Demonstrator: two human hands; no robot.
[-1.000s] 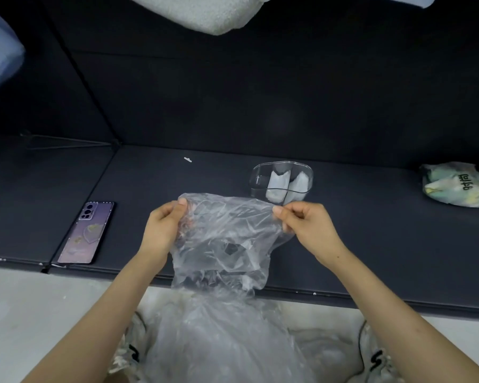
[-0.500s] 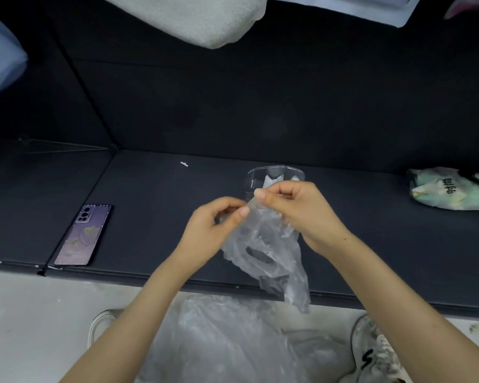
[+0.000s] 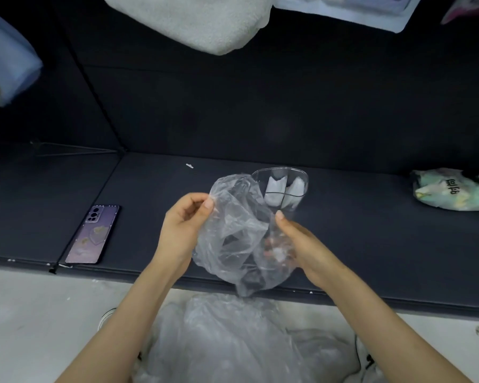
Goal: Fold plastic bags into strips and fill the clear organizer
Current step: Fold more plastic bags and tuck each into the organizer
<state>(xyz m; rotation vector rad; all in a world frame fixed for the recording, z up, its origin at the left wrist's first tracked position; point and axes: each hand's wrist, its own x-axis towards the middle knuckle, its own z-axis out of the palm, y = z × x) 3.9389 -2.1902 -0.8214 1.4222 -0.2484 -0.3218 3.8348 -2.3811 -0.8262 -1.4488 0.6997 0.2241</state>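
A crumpled clear plastic bag (image 3: 233,236) hangs in the air above the front edge of the dark platform. My left hand (image 3: 184,228) pinches its upper left edge between thumb and fingers. My right hand (image 3: 299,241) holds the bag's right side, with its fingers behind the film and the thumb on top. Just behind the bag stands the clear organizer (image 3: 281,189), divided into compartments, with two folded white bags standing in it. A heap of more clear bags (image 3: 227,341) lies on the floor between my forearms.
A purple phone (image 3: 93,234) lies on the dark platform (image 3: 371,244) at the left. A pale green printed pouch (image 3: 454,192) sits at the right. A white cushion (image 3: 194,20) hangs above. Shoes show beside the bag heap on the floor.
The bag, held up bunched with both hands close together half a second ago, is now lower and spread. My left hand moved left and my right hand dropped to the bag's right side.
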